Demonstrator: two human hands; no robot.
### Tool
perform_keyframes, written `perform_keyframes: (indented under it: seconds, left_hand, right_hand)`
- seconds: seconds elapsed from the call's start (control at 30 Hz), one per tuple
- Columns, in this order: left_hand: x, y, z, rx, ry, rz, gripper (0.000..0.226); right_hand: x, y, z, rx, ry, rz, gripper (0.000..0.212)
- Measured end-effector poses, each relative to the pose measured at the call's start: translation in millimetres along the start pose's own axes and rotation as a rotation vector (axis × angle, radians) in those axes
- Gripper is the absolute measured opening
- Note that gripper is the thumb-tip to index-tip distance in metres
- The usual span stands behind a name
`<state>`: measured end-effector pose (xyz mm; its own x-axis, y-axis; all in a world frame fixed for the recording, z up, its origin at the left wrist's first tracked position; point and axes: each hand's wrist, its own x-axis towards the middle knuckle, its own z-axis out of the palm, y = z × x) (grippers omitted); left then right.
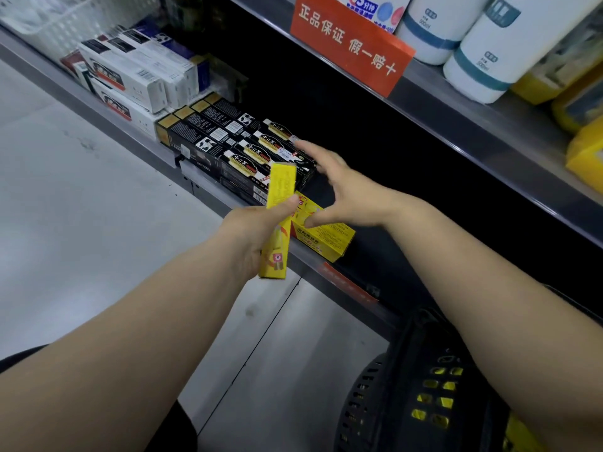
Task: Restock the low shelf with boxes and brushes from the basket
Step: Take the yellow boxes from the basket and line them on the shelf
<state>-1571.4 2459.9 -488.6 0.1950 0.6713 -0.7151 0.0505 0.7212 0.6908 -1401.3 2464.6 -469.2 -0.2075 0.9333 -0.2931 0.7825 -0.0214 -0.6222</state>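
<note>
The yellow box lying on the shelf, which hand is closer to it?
Right. The right hand has its thumb on the yellow box on the shelf; the left hand holds another yellow box beside it.

The low shelf (208, 190) carries white boxes (130, 76) at its far end, then a block of black boxes (235, 148) lying flat side by side. Just beside those, a yellow box (326, 238) lies at the front edge.

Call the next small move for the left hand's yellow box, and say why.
Probably lay the yellow box in the left hand onto the low shelf beside the yellow one already lying there. The right hand is open, thumb on that box, beside the black boxes.
</note>
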Motion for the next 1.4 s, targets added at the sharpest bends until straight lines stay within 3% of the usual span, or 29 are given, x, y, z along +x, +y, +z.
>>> perform_keyframes:
  seconds: [0.1,0.2,0.33,0.5,0.63,0.97,1.17,1.27,1.4]
  left_hand:
    - [-5.9,0.8,-0.6,0.205,-0.099,0.067,0.038]
    - [-8.2,5.4,-4.8,0.496,-0.088,0.21,0.041]
    - [-1.7,5.5,-6.9,0.475,-0.081,0.321,0.055]
    - [1.0,1.0,-2.0,0.472,-0.097,0.344,0.031]
    - [1.7,-2.2,1.0,0.537,-0.137,0.326,0.023]
    - [-12.0,-0.3,10.5,0.603,-0.234,0.323,0.017]
    - [-42.8,2.2,28.7,0.649,-0.332,0.462,0.022]
    - [-68.2,-0.2,47.6,0.69,-0.412,0.605,0.023]
    - [-107.7,-9.3,72.1,0.591,-0.588,0.613,0.019]
  right_hand:
    - [-4.9,-21.5,3.7,-0.227,-0.037,-0.168,0.074]
    - [-8.1,-13.7,-2.6,-0.217,-0.078,-0.059,0.046]
    - [-17.1,29.2,-23.8,-0.123,-0.031,0.213,0.04]
    - [-5.1,78.9,-18.1,-0.148,0.261,0.524,0.039]
    - [10.2,96.6,14.0,-0.36,0.291,0.687,0.041]
    - [17.7,93.1,41.2,-0.27,0.05,0.607,0.059]
    - [-8.4,48.8,0.5,-0.328,-0.05,0.502,0.044]
    - [-52.4,12.7,-23.4,-0.199,0.02,0.424,0.03]
    - [-142.3,-16.6,-33.7,-0.088,0.215,0.331,0.02]
